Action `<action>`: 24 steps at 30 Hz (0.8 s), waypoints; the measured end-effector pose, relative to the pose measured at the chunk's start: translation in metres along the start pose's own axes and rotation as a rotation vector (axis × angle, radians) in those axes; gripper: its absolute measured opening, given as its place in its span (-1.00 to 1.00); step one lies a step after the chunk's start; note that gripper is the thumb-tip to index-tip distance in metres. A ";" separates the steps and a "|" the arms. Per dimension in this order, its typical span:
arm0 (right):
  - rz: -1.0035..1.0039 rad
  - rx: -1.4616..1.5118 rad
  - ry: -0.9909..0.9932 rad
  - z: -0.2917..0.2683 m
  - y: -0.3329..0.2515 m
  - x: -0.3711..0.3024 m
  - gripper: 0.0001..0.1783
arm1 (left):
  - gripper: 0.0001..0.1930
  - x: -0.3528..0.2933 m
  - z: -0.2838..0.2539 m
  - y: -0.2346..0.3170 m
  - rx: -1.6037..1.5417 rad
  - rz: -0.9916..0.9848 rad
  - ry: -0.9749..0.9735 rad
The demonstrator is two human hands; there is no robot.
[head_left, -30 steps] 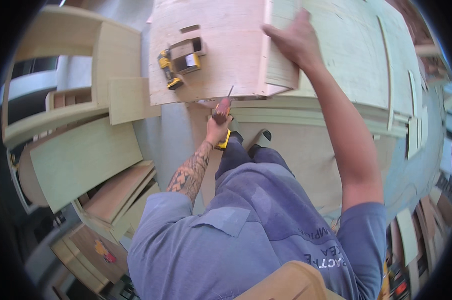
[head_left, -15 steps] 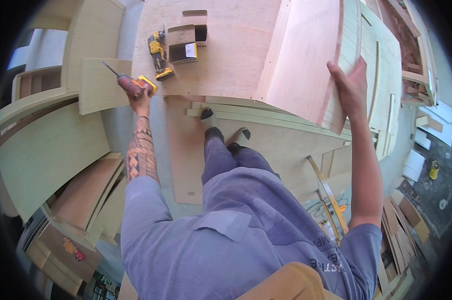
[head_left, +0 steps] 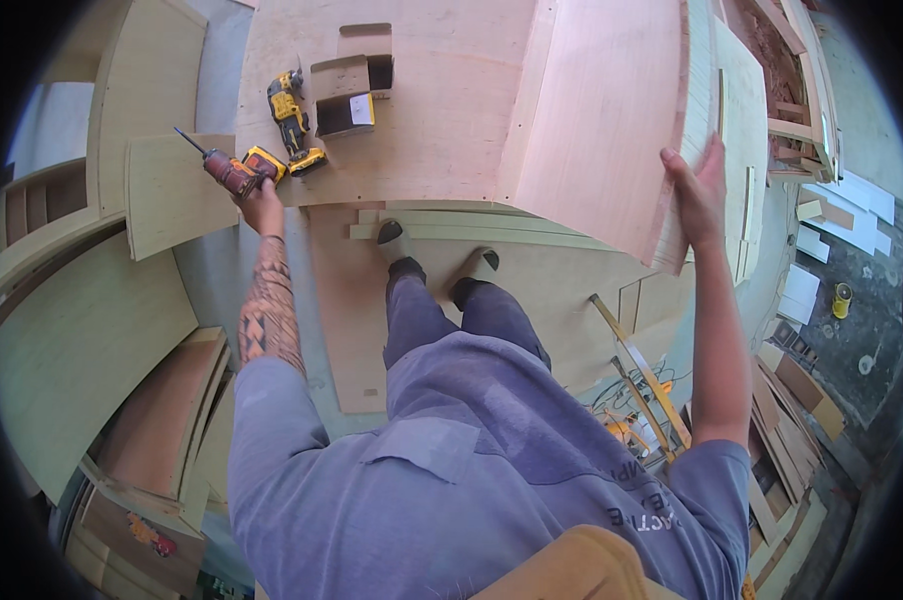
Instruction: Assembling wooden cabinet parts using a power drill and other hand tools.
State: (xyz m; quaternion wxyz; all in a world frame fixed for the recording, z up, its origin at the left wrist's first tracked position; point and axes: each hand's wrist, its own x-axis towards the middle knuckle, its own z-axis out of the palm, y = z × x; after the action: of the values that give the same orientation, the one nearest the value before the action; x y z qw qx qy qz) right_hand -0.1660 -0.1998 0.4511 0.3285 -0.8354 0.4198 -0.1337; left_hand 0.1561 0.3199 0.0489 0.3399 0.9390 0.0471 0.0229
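My left hand point(head_left: 263, 208) is closed around a cordless driver point(head_left: 234, 174) with a reddish body, a long thin bit pointing left and a yellow battery. It is held past the left edge of a broad plywood sheet point(head_left: 442, 110). On that sheet lies a yellow and black cordless multi-tool point(head_left: 288, 112), beside an open cardboard box point(head_left: 344, 92). At the right, my right hand point(head_left: 700, 195) grips the long edge of a pale plywood panel point(head_left: 602, 130); my thumb shows on the near side, and part of the fingers is hidden by the edge.
Several wood strips point(head_left: 452, 224) lie beneath the sheet near my feet. Plywood cabinet parts point(head_left: 82, 330) crowd the left side. A yellow level-like bar point(head_left: 637, 360) leans low right, with cables beside it. Offcuts point(head_left: 792, 410) and a yellow tin point(head_left: 843, 300) are farther right.
The view has shifted, so the sheet and tools appear further left. The driver has moved left and slightly nearer with my left hand. The panel edge under my right hand has shifted right relative to the sheet.
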 end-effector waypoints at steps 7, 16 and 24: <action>-0.026 -0.078 0.052 -0.001 0.011 -0.005 0.04 | -0.18 -0.267 -0.008 0.259 -0.947 0.024 -1.080; -0.003 0.138 0.017 0.056 -0.054 -0.017 0.17 | -0.51 -0.366 0.024 0.392 -0.490 -0.048 -0.932; 0.036 0.670 0.003 0.075 0.033 -0.012 0.03 | -0.73 -0.342 -0.034 0.398 -0.652 0.480 -0.383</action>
State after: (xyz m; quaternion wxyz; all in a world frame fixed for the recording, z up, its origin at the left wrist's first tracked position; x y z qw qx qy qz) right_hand -0.1563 -0.1719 0.3741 0.5864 -0.6733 0.3678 -0.2597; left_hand -0.1579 0.0020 0.3262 0.6056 0.7546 -0.2455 -0.0594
